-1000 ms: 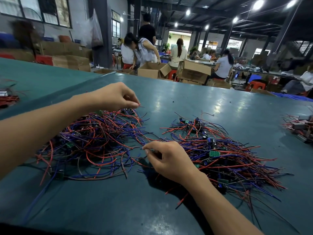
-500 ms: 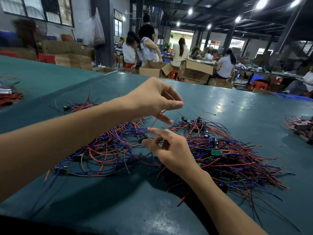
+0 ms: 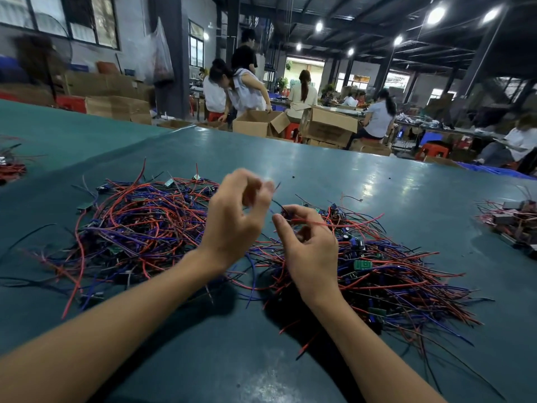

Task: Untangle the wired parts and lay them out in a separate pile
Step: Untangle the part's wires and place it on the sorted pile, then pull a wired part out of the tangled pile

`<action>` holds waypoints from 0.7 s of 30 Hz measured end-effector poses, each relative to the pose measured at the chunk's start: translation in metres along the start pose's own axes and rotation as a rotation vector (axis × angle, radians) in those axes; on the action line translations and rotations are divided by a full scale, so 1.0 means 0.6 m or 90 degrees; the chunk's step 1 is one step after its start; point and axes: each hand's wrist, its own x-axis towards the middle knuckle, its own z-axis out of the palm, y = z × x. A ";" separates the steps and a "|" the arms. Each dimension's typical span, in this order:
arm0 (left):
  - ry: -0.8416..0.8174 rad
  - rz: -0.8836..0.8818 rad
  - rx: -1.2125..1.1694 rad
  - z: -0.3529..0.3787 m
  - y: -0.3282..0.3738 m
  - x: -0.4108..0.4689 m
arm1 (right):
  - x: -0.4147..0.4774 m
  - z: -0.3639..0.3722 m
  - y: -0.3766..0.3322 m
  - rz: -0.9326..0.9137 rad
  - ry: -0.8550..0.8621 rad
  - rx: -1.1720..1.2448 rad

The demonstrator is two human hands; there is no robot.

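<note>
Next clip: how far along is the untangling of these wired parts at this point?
Done: the wired parts are split into a left heap and a right heap on the green table; which is the sorted one I cannot tell. In hand: the right hand pinches a red-wired part above the right heap; the blurred left hand is raised beside it, curled. Left: both heaps are large and tangled.

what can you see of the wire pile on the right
The right pile is a loose tangle of thin red, blue and black wires with small green boards among them. It lies on the teal table, strands trailing right. The right hand at its left edge pinches one red wire.
</note>
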 end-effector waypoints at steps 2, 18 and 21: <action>-0.052 -0.072 0.008 0.008 -0.016 -0.033 | -0.003 0.001 0.001 -0.045 0.026 -0.006; -0.223 -0.646 -0.712 -0.002 -0.029 -0.023 | 0.003 -0.011 0.024 -0.240 -0.135 -0.028; -0.168 -0.664 -0.698 -0.006 -0.039 -0.016 | 0.002 -0.010 0.025 -0.239 -0.215 -0.079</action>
